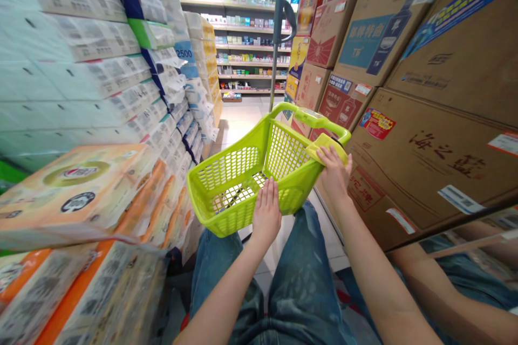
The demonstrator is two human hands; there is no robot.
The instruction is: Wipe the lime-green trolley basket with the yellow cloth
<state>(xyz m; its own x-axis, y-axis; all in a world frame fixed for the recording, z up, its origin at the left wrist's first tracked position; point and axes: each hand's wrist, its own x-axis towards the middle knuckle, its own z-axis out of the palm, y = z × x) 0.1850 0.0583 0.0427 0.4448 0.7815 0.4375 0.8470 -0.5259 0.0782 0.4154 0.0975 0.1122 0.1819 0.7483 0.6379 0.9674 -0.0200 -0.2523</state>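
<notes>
Lime-green, the basket (230, 221) sits at the knees (309, 232), left hand (267, 213) flat and unclenched against its near side, right hand's (335, 172) grip closed over a yellow cloth (319, 144) at the rim; wiping seems underway, how much remains unclear.

The aisle was brightly and evenly lit, with the pale floor (238, 124) washed almost white at the far end. The basket (230, 221) was rendered fairly crisply, but the paper packs (52, 81) on the left were smeared, probably by motion. Nearer the right edge, the cartons (437, 113) were stretched by the wide lens; labels on the far shelves (254, 48) were left illegible.
</notes>
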